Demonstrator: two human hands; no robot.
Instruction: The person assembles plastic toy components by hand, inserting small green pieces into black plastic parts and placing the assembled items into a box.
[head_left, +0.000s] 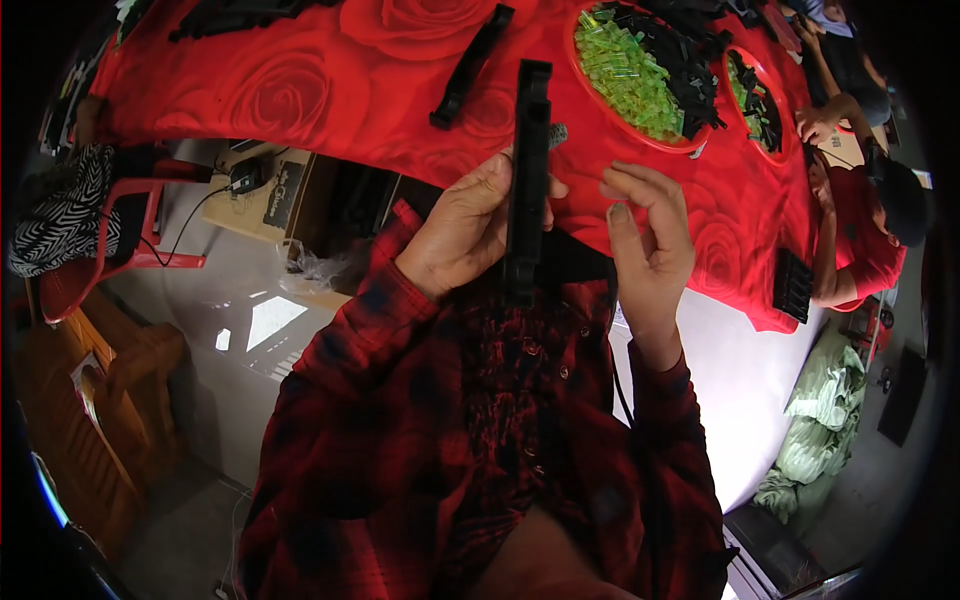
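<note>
My left hand is closed around a long, narrow black plastic part, held lengthwise in front of my chest at the table's edge. The far end of the part reaches over the red cloth. To the right, my right hand is raised apart from the part. Its fingers are bent, with a gap between thumb and forefinger, and nothing shows in them. A similar black part lies on the cloth beyond my left hand. A small grey textured piece shows just right of the held part.
A red rose-patterned cloth covers the table. Beyond my right hand stands a red basket of clear green and black pieces, with a smaller red basket beside it. Stacked black parts lie near a person in red. A red chair stands left.
</note>
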